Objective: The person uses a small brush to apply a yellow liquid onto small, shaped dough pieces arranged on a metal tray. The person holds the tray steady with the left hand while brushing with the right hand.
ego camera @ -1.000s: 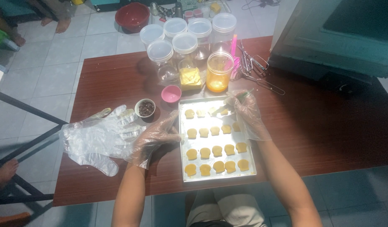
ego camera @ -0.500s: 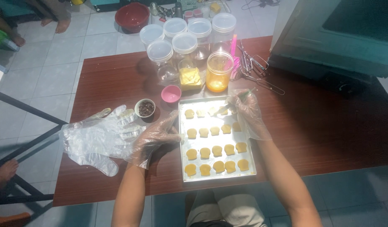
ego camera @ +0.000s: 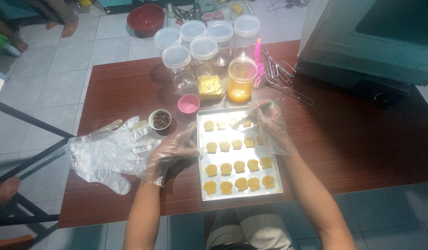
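Reddish-brown wood grain covers the table (ego camera: 343, 139), which carries everything in view, with a grey-green oven (ego camera: 376, 37) on its far right corner. Near the front edge lies a metal baking tray (ego camera: 202, 153) holding rows of small yellow cookies (ego camera: 241, 166). Left of the tray, spare clear plastic gloves (ego camera: 103, 153) lie flat in a heap. Behind the tray stand clear lidded jars (ego camera: 202, 48), one jar of orange liquid (ego camera: 240, 81), and a block of butter (ego camera: 209, 87). The left hand (ego camera: 170, 150), in a thin plastic glove, rests with fingers loosely spread against the tray's left rim. The right hand (ego camera: 269, 122), also gloved, hovers over the tray's far right corner, fingertips pinching a slim green-handled brush (ego camera: 265, 109) above the back row. A small pink bowl (ego camera: 188, 103) and a cup of dark bits (ego camera: 160, 119) sit nearby.
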